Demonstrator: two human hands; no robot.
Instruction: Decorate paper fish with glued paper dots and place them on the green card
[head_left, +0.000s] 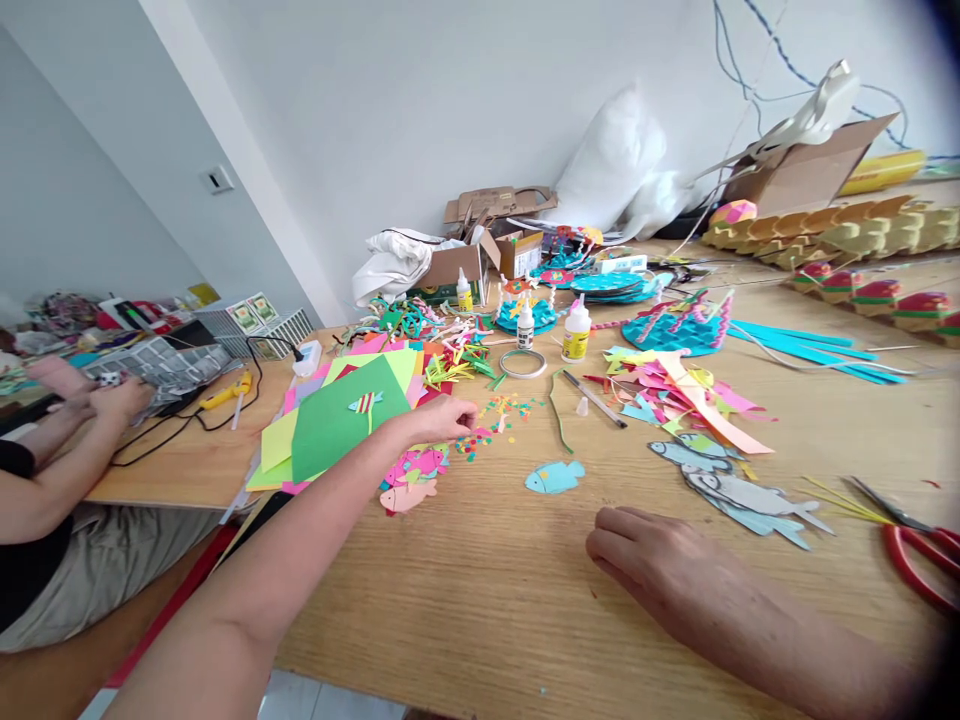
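Observation:
My left hand (450, 418) reaches over the sheets of coloured paper. Its fingers are closed at the edge of a scatter of tiny paper dots (474, 440); whatever is in the fingertips is hidden. My right hand (645, 548) rests on the table with its fingers curled together, and nothing shows in them. Just beyond it lies a blue paper fish (555, 477) with a small orange mark. Pink paper fish (411, 494) lie below my left wrist. A small striped fish (365, 402) is on the green sheet (330, 432).
Glue bottles (576, 332), a tape roll (523, 364) and a craft knife (594, 400) lie ahead. At right are grey-blue paper fish (739, 490), paper scraps (682, 385) and red-handled scissors (919, 545). A co-worker's hands (116, 398) are at left near a yellow glue gun (226, 391).

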